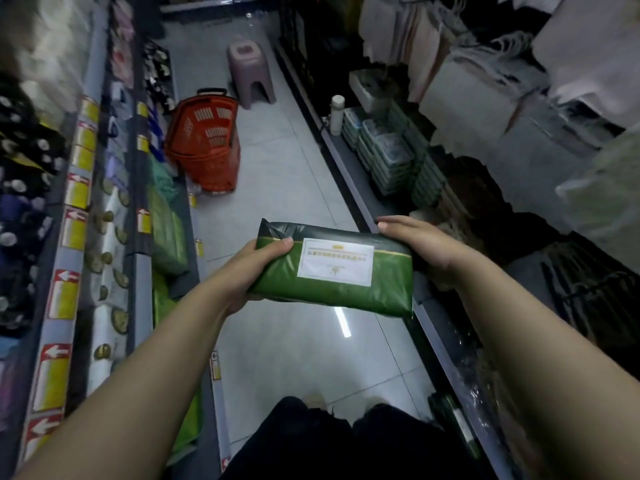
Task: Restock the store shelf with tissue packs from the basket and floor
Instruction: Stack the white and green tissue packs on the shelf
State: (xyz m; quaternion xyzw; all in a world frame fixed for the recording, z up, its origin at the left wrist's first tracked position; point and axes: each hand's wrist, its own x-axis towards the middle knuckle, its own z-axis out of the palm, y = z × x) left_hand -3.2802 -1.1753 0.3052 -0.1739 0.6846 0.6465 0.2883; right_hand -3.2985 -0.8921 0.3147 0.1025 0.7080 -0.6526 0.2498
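Green packs (168,237) sit low on the left shelf (138,258), likely the spot to fill. The red basket (204,147) and a stool (251,74) stand far down the aisle, not in the way. The left hand (254,268) grips the green tissue pack (332,275) at its left end, the right hand (412,240) holds its right end, above the floor (294,358). Turn left, keep it flat, slide it in beside them.

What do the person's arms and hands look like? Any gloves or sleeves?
No gloves, no sleeves in view. The left hand and right hand are bare, no rings showing. The left forearm and right forearm are bare too, without watch or bracelet.
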